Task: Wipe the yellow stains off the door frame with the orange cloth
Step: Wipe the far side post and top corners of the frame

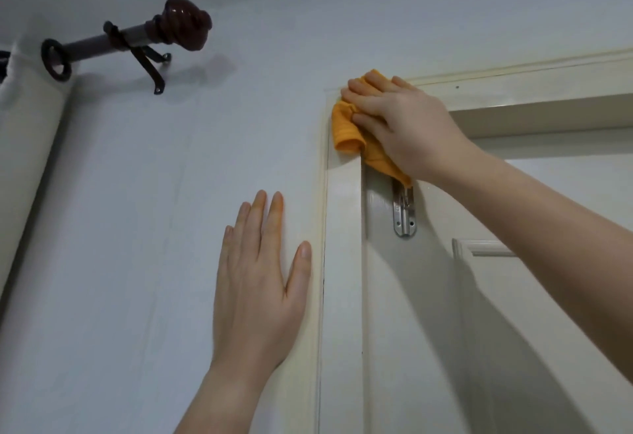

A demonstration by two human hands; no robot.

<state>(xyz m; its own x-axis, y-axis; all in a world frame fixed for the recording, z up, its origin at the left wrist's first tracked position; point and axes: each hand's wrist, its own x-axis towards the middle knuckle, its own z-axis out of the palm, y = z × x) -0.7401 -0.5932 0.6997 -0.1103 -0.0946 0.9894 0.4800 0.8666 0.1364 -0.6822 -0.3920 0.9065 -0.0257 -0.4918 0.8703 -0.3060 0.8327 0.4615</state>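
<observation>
A cream door frame (342, 235) runs up the right half of the view and turns along the top. My right hand (407, 122) presses a crumpled orange cloth (349, 132) flat against the frame's upper left corner. Part of the cloth hangs down below the palm, over the top of a metal hinge. My left hand (260, 276) lies flat on the white wall just left of the frame, fingers apart, holding nothing. No distinct yellow stain shows on the frame; the corner under the cloth is hidden.
A metal hinge (405, 214) sits on the inner side of the frame, beside the cream door (496, 296). A dark curtain rod with a brown knob (186, 22) juts from the wall at upper left, with a pale curtain (24, 132) below it.
</observation>
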